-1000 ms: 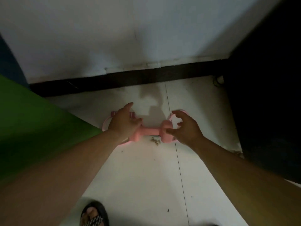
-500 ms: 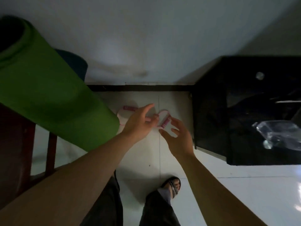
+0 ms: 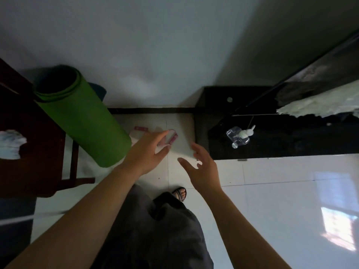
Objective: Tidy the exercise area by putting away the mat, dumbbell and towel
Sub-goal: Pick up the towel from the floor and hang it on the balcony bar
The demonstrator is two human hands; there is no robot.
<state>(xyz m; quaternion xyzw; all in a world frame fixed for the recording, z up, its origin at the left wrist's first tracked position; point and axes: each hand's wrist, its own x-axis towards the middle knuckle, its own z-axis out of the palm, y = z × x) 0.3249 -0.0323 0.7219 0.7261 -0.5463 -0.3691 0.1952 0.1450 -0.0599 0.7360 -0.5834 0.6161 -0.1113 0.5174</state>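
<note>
Pink dumbbell lies on the floor at the foot of the wall, partly hidden. Left hand is over it, fingers straight, grasping nothing; contact unclear. Right hand, near dumbbell's right, is spread and released. Rolled green mat leans left of dumbbell; black cabinet stands right.

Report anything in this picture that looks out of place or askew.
The clear pump bottle on the black cabinet seems to lie on its side, though the steep view leaves this unsure. The rolled green mat stands on end by the wall with the pink dumbbell on the floor beside it; neither looks odd.
</note>
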